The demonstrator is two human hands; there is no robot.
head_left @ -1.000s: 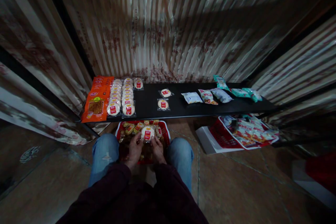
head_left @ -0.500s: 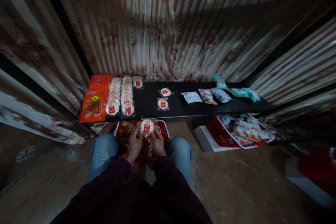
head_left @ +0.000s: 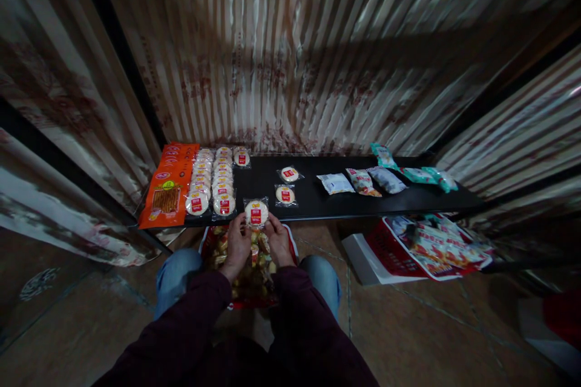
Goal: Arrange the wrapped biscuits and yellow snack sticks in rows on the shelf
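A round white wrapped cracker (head_left: 256,214) with a red label is held between my two hands at the front edge of the black shelf (head_left: 336,208). My left hand (head_left: 238,248) pinches its left side, and my right hand (head_left: 278,242) grips the right side. Beyond them on the shelf, two overlapping columns of like crackers (head_left: 223,181) run beside an orange snack bag (head_left: 170,184). A single cracker (head_left: 241,157) lies at the back, right of the columns. Two more, one rear (head_left: 289,174) and one front (head_left: 285,195), lie farther right.
Below my hands, a red basket (head_left: 294,240) of wrapped snacks stands between my knees. White and green packets (head_left: 336,184) lie on the shelf's right half. Another filled red basket (head_left: 390,251) sits at the right under the shelf edge. Dark posts flank the shelf, with striped curtain behind.
Both hands have moved the cracker forward to the shelf's front edge, above the basket. The view has shifted a little, so the shelf appears lower.
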